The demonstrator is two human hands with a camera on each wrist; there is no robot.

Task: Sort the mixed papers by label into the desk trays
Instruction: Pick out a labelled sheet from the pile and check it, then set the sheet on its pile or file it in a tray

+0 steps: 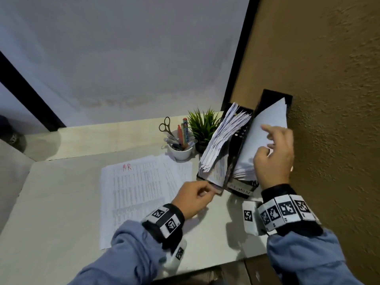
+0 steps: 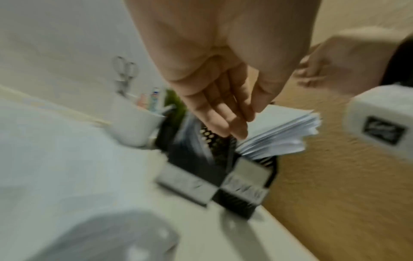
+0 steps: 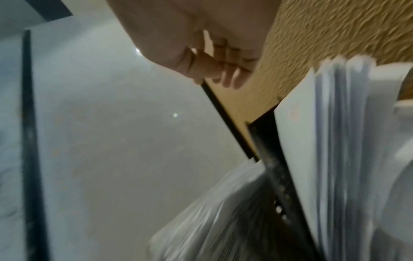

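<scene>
Two black upright file trays stand side by side on a pale desk point(image 1: 61, 202), hard against a tan textured wall; take the right-hand tray point(image 1: 242, 191), whose front label seems to read ADMIN, as the landmark. The right hand point(image 1: 274, 155) is over this tray's papers point(image 1: 267, 128), forefinger stretched out onto the top white sheet and the other fingers curled against it; whether it pinches the sheet or only presses it cannot be told. Immediately left of the landmark, the second tray point(image 1: 213, 177) bulges with a fanned, uneven wad of pages. The left hand point(image 1: 194, 199) hovers near that tray's front corner, fingers loosely curled, apparently holding nothing (the wrist view is blurred). Farther left of the landmark, the unsorted stack point(image 1: 141, 186) lies flat on the desk, its top sheet marked HR in red. Likely risks: the loose top sheet could slide out or fold if released before it seats, and a nudge could spill the overfull neighbouring tray.
</scene>
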